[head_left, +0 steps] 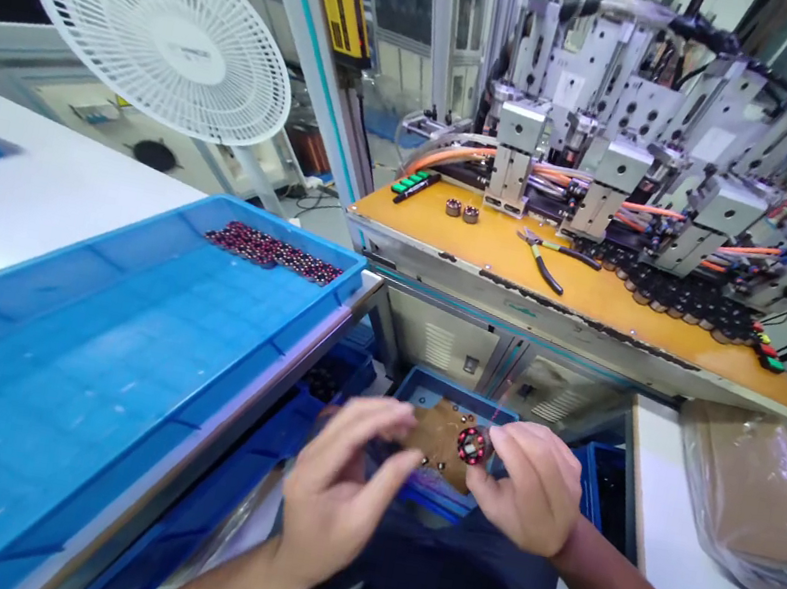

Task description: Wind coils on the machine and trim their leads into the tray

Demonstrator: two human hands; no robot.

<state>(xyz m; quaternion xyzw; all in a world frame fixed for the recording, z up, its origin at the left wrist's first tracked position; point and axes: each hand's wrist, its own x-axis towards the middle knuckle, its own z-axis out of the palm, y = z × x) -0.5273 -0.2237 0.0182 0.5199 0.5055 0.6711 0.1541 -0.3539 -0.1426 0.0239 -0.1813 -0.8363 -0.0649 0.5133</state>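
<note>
My right hand (531, 486) pinches a small motor stator (471, 444), a round dark ring with red spots around a pale centre, between thumb and fingers. To its left is my left hand (347, 474), its thumb and fingers apart and curved, with nothing visible between them. The left hand is slightly blurred and does not touch the stator. Beneath both hands sits a small blue bin (416, 380) holding a piece of brown cardboard (443, 423) with several tiny ring-shaped parts scattered on it.
At left, a big blue tray (127, 339) holds many stators (275, 251) at its far end. Pliers (548, 259) and two round parts (461, 210) lie on the orange bench (406, 221) before a machine (613, 171). A white fan (159, 25) stands at left, a plastic-wrapped package (753, 500) at right.
</note>
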